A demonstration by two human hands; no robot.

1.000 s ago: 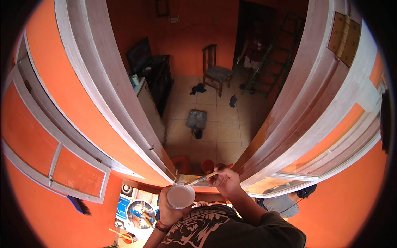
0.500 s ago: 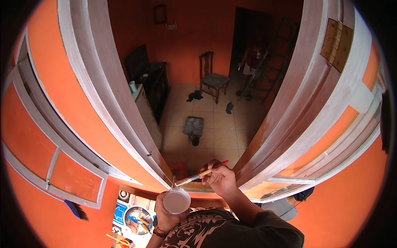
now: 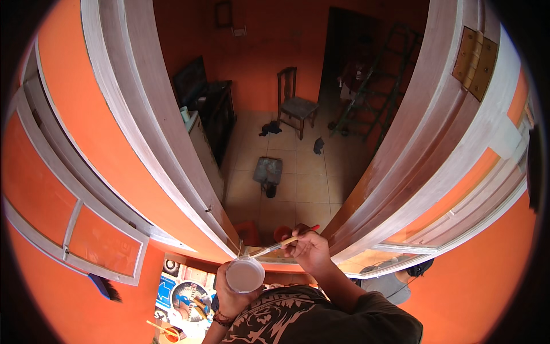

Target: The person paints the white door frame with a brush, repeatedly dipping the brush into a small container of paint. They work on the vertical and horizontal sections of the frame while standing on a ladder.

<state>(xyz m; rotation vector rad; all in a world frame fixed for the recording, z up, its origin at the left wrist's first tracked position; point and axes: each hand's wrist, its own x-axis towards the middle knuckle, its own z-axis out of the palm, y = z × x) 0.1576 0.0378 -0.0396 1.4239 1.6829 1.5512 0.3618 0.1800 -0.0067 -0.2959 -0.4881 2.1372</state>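
Observation:
My left hand (image 3: 227, 295) is wrapped round a white round tub (image 3: 244, 292) that contains pale greyish paint (image 3: 245, 275). A paintbrush (image 3: 288, 241) with a wooden, red-ended handle is pinched in my right hand (image 3: 312, 253). It slants down to the left, its whitish bristles (image 3: 259, 253) by the tub's far rim, near the lower left corner of the window opening. Whether the bristles touch the rim or the frame I cannot tell. Pale, streaky frame sides (image 3: 197, 198) rise left and right of my hands.
Open window sashes flank me, with a brass hinge (image 3: 474, 64) at right. Inside stand a chair (image 3: 297, 106), a ladder (image 3: 381, 86) and a person (image 3: 352, 74). Another person (image 3: 389, 285) is at lower right. A brush (image 3: 105, 288) rests at left, above a printed sheet (image 3: 166, 292).
The brush and my right hand have shifted slightly to the right. The tub stays nearly in place in my left hand. The view has tilted a little.

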